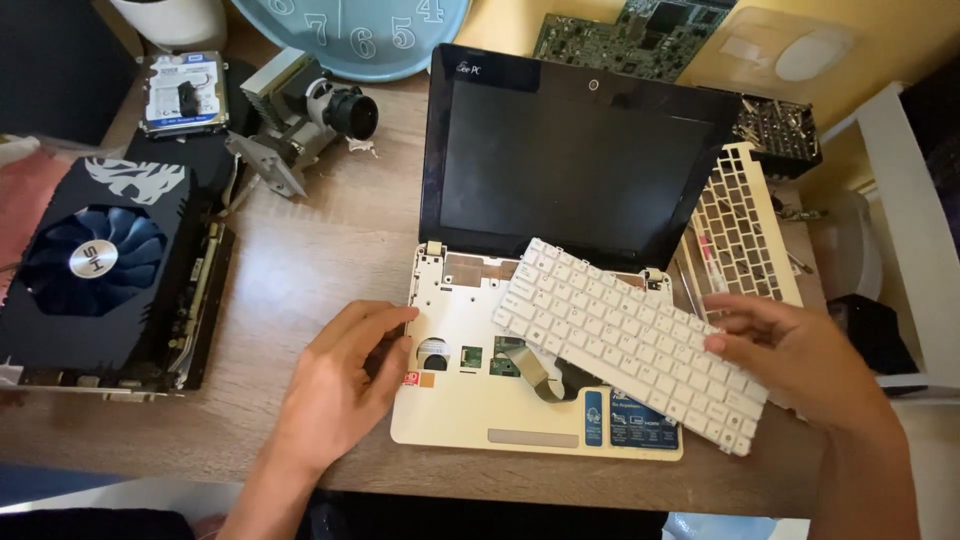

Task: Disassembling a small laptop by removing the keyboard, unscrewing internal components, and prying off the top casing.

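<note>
Fingers (pixel 385 330) of the left hand (pixel 340 385) loosely curled, half open, tips pressing the left edge of the small cream-white laptop base (pixel 470 420); nothing gripped, just bracing it. Right hand (pixel 790 350) at 3 o'clock, fingers (pixel 735 325) nearly straight and lying on top of the detached white rectangular keyboard (pixel 625 340); thumb hidden beneath, so a light pinch on its right end, cannot tell how tight. Keyboard lifted and tilted, running from 11 o'clock down to 5 o'clock across the open base, left corner over the hinge area. Flat grey ribbon cable (pixel 535 372) loops from under the keyboard to the exposed green board patch in the base. Glossy black laptop screen (pixel 570 160) upright at 12 o'clock, dark. Second white keyboard frame (pixel 740 240) lies just right of the screen at 2 o'clock. Black graphics card with blue fan (pixel 95 260) at 9 o'clock on the brown wooden desk (pixel 320 240), well apart from the left hand. Silver hard drive (pixel 183 95) at 10 o'clock, grey camera-like part (pixel 300 120) beside it, pale blue clock face (pixel 350 30) at 12 o'clock.
</note>
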